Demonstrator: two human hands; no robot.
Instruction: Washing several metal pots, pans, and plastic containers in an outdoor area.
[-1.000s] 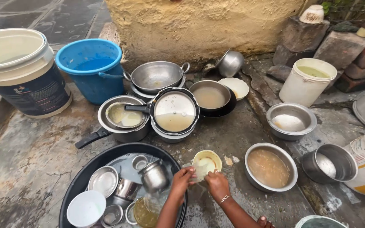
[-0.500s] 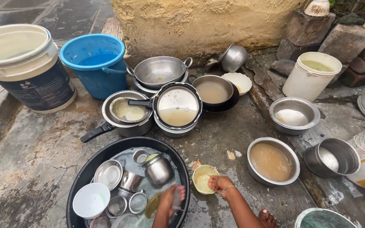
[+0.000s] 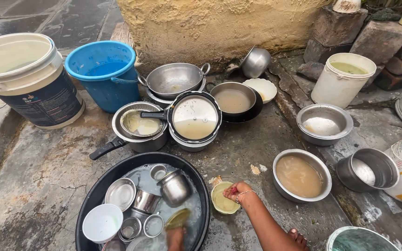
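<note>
Small yellow-green bowl, lower centre, touched by right hand clutching something red; left hand grasps a scrubber in the black basin.

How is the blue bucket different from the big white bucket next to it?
The blue bucket is plain blue plastic all over, while the big white bucket has a dark band around its lower half. The white bucket looks wider and is filled almost to its rim with pale, cloudy water; the blue bucket's water sits lower and looks clearer. Both are round, open-topped, upright, and stand side by side on the wet stone ground.
</note>
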